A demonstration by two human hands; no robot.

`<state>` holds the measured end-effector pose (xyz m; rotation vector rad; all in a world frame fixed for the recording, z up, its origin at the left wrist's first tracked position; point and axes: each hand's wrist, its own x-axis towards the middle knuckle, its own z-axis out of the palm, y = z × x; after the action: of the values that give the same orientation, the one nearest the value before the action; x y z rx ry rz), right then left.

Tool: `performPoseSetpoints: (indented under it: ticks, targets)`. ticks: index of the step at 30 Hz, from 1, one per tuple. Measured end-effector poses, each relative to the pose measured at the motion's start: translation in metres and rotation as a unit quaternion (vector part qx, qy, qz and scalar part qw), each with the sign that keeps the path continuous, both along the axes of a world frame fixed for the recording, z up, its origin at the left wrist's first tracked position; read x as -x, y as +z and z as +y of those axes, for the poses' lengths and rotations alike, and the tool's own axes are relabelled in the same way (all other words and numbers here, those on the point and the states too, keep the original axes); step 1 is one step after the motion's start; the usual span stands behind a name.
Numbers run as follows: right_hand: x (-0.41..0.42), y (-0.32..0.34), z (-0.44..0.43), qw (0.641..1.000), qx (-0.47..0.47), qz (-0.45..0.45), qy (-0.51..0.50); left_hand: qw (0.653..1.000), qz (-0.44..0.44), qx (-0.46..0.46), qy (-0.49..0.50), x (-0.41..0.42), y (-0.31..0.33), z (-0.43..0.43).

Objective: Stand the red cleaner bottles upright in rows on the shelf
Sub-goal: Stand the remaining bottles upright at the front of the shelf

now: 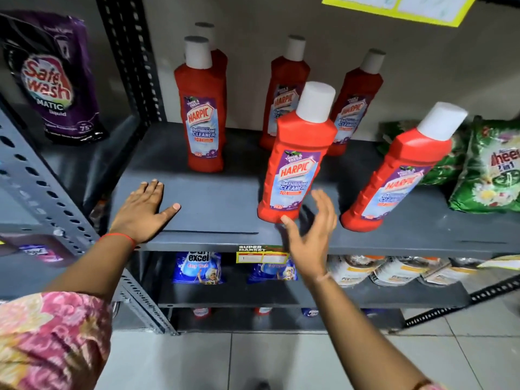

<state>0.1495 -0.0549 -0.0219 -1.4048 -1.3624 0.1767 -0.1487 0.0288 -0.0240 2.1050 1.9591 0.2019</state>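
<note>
Several red cleaner bottles with white caps stand upright on the grey shelf (213, 204). At the left, one bottle (203, 114) has another (218, 56) mostly hidden behind it. Two more (285, 91) (353, 105) stand near the back wall. Closer to the front edge are a middle bottle (292, 164) and a right bottle (394, 178). My left hand (145, 209) lies flat on the shelf front, fingers apart. My right hand (312, 237) is open, blurred, just below and right of the middle front bottle's base, its thumb tip at the base.
A purple detergent pouch (53, 77) sits on the neighbouring shelf at left. Green detergent bags (489, 170) crowd the shelf's right end. Blue packets (198, 267) and white packs (394, 270) fill the lower shelf. A perforated metal upright (132, 60) borders the left side.
</note>
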Motion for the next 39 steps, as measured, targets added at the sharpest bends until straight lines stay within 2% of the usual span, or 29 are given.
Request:
performPoseSetpoints:
  ticks: [2,3,6,9,12,13,15,18,23,30,39]
  targets:
    - [0.034,-0.007,-0.007,0.993,-0.08,-0.04,0.071,1.0,0.003,-0.007,0.009,0.007,0.0,-0.002]
    - [0.052,-0.009,-0.003,0.987,-0.065,-0.051,0.135,1.0,0.009,-0.011,0.015,0.01,0.001,-0.003]
    - [0.092,-0.003,0.036,0.961,0.102,-0.069,0.25,0.999,0.005,-0.017,0.043,0.012,0.001,-0.003]
    - [0.113,0.006,0.094,0.948,0.219,0.013,0.229,0.999,0.024,-0.016,0.043,0.011,-0.001,0.0]
    - [0.122,0.015,0.147,0.941,0.255,0.113,0.192,0.998,0.038,-0.024,0.044,0.014,-0.005,0.004]
    - [0.124,0.016,0.161,0.936,0.271,0.123,0.186,0.998,0.04,-0.025,0.044,0.014,-0.006,0.004]
    - [0.124,0.016,0.182,0.932,0.306,0.081,0.176,0.998,0.039,-0.025,0.048,0.015,-0.008,0.005]
    - [0.12,0.015,0.189,0.936,0.304,0.047,0.169,0.998,0.035,-0.021,0.051,0.014,-0.009,0.005]
    - [0.119,0.006,0.143,0.935,0.258,0.141,0.198,0.998,0.038,-0.014,0.047,0.011,-0.005,0.002]
    - [0.124,-0.002,0.092,0.929,0.257,0.129,0.234,0.998,0.04,-0.001,0.045,0.009,-0.001,-0.001]
    - [0.123,0.007,0.071,0.916,0.285,0.126,0.253,0.998,0.03,0.009,0.051,0.008,0.0,-0.002]
